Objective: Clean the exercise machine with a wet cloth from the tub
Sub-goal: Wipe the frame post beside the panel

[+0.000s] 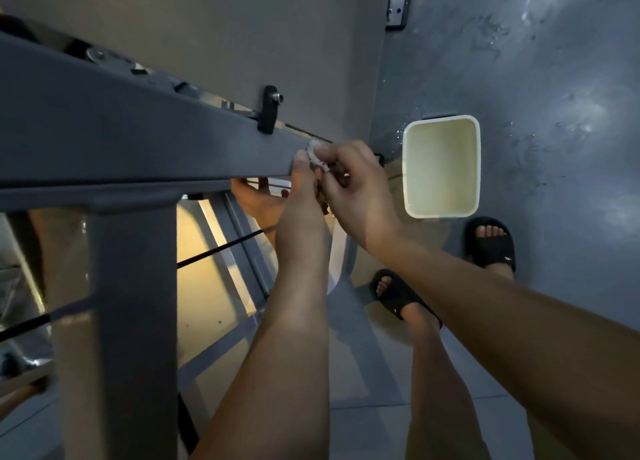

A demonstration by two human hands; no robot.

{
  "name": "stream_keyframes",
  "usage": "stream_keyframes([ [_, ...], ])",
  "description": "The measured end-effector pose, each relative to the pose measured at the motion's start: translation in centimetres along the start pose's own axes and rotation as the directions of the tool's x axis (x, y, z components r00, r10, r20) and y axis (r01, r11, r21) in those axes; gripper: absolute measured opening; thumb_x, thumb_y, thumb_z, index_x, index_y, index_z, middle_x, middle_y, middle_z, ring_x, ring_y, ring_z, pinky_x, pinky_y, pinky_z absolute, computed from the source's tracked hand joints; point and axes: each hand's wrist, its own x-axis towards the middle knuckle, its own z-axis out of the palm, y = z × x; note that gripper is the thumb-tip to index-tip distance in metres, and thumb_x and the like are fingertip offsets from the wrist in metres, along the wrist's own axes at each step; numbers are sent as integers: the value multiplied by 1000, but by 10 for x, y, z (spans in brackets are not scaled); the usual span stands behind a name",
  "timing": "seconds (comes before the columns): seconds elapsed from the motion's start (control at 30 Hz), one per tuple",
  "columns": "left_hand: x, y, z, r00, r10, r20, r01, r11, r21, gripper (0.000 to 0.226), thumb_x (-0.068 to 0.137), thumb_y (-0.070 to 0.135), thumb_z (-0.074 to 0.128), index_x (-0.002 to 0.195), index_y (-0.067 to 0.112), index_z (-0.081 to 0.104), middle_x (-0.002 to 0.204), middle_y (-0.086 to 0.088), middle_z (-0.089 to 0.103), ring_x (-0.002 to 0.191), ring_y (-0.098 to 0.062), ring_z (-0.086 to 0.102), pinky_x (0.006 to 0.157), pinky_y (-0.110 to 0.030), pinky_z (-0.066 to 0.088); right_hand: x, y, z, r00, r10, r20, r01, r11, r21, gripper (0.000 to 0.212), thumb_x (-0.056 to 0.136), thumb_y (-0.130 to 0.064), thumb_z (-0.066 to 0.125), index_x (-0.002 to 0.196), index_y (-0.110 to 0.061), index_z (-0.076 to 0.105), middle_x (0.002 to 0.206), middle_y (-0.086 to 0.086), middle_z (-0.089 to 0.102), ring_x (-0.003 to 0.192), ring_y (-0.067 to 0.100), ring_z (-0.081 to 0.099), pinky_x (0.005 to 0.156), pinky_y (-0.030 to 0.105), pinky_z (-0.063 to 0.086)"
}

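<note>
The exercise machine's dark grey top beam (138, 141) runs from the upper left toward the centre, on a grey upright post (133, 303). Both hands meet at the beam's right end. My left hand (301, 213) and my right hand (356, 189) together pinch a small, bunched whitish cloth (317, 154), pressed against the beam's edge. Most of the cloth is hidden by my fingers. A white rectangular tub (441, 167) stands on the floor just right of my hands; its inside looks pale and I cannot tell how much water it holds.
A black bracket with a bolt (270, 113) sits on the beam left of my hands. Black cables (221, 248) cross under the beam. My feet in black slides (490, 245) stand on the wet grey floor (554, 113). A grey wall lies behind.
</note>
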Motion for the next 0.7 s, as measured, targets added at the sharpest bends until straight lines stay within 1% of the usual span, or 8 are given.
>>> stream_keyframes([
  [0.07, 10, -7, 1, 999, 29, -47, -29, 1000, 0, 63, 92, 1, 73, 144, 18, 43, 131, -1, 60, 110, -1, 66, 75, -10, 54, 9, 9, 8, 999, 23, -41, -24, 999, -25, 15, 93, 1, 62, 102, -7, 72, 102, 4, 59, 89, -3, 57, 80, 6, 42],
  [0.17, 17, -16, 1, 993, 90, -70, -90, 996, 7, 80, 87, 13, 81, 154, 27, 38, 148, -2, 49, 128, -9, 57, 86, -10, 52, 25, 17, 12, 977, 197, -81, -197, 980, 11, 16, 96, -2, 58, 94, -11, 71, 102, 10, 61, 80, -15, 55, 68, 4, 42],
  [0.23, 21, -20, 0, 993, 99, -72, -102, 994, -37, 80, 86, 13, 82, 153, 26, 41, 148, -3, 49, 128, -10, 57, 87, -11, 52, 22, 15, 13, 973, 219, -77, -219, 976, 9, 13, 97, -6, 60, 97, -14, 71, 105, 7, 61, 82, -14, 56, 70, 5, 44],
  [0.33, 26, -27, -4, 997, 72, -41, -75, 994, -79, 75, 86, 9, 82, 150, 23, 45, 149, -8, 48, 130, -15, 57, 79, -13, 55, 2, 6, 15, 990, 119, -77, -113, 990, 83, 16, 96, -3, 63, 106, -8, 73, 107, 4, 62, 89, -7, 59, 75, 5, 45],
  [0.4, 31, -30, -8, 995, 97, -28, -99, 993, -61, 74, 85, 12, 83, 148, 24, 46, 149, -8, 47, 129, -14, 58, 82, -12, 54, 2, 12, 18, 991, 117, -65, -108, 986, 127, 15, 96, -6, 63, 105, -9, 74, 106, 4, 63, 92, 3, 64, 80, 21, 55],
  [0.5, 31, -30, -8, 993, 114, -29, -115, 993, -26, 79, 84, 15, 85, 150, 27, 44, 149, -6, 47, 127, -13, 60, 82, -8, 51, 21, 27, 20, 962, 264, -69, -260, 964, 65, 13, 99, -20, 60, 100, -16, 73, 103, 4, 64, 90, 15, 66, 82, 45, 59],
  [0.57, 33, -31, -7, 992, 125, -32, -126, 992, -28, 86, 83, 15, 85, 155, 26, 39, 150, -7, 47, 128, -15, 59, 82, -9, 52, 21, 24, 19, 957, 281, -70, -277, 959, 61, 13, 100, -16, 61, 103, -13, 73, 105, 4, 63, 91, 12, 65, 85, 42, 58],
  [0.7, 35, -34, -10, 990, 136, -24, -137, 990, -44, 94, 81, 21, 86, 158, 27, 34, 150, -5, 44, 130, -16, 58, 83, -13, 54, -4, 9, 19, 993, 95, -75, -85, 988, 130, 13, 98, -7, 63, 105, -8, 74, 104, 4, 64, 96, 8, 64, 88, 29, 55],
])
